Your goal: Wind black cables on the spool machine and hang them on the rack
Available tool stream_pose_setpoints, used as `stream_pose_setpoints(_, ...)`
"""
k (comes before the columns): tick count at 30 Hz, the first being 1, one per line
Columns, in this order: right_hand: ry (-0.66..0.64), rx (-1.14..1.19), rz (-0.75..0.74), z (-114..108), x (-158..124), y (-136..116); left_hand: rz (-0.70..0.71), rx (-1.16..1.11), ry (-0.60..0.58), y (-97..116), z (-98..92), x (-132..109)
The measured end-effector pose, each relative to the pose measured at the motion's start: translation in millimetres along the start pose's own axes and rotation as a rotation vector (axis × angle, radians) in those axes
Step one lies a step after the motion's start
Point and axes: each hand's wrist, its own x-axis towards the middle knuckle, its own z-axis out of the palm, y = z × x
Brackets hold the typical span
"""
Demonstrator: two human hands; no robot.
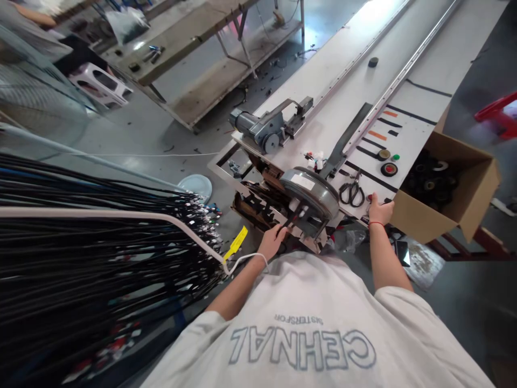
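Black cable (289,220), one: thin, dark, partly hidden from view. It is being gripped by the left hand (273,240), whose fingers are closed around it, and is projecting from the fingertips towards a round grey wheel (313,196) at the table's near end. White plugs (302,211) are being shown just beyond the fingertips; whether they are joined to the cable cannot be told. The right hand (381,210), well apart from the cable, is being rested at the table's near edge beside a small red button (369,198); whether its fingers are clamped on anything cannot be told. Scissors (352,192), black-handled, are lying between wheel and right hand. Further out on the white table (347,89), a red-centred tape roll (389,169) is lying.
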Motion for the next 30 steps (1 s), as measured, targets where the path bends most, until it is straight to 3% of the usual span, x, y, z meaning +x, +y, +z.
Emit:
stream_pose_setpoints(5,0.028,-0.014,0.0,3,0,2,0.03,-0.055,0.004,15,9.0,18)
stream_pose_setpoints(13,0.044,-0.029,-0.002,4,-1,3,-0.097,-0.226,-0.045,22,26.4,27)
stream_pose_setpoints(23,0.024,-0.004,-0.007,0,-3,0,-0.052,-0.078,-0.015,25,17.0,29)
stream_pose_setpoints(27,0.019,-0.012,-0.006,1,0,1,-0.049,-0.124,-0.023,15,18.5,27)
stream_pose_setpoints(30,0.017,-0.018,-0.019,0,1,1,-0.063,-0.102,-0.135,-9,14.2,19)
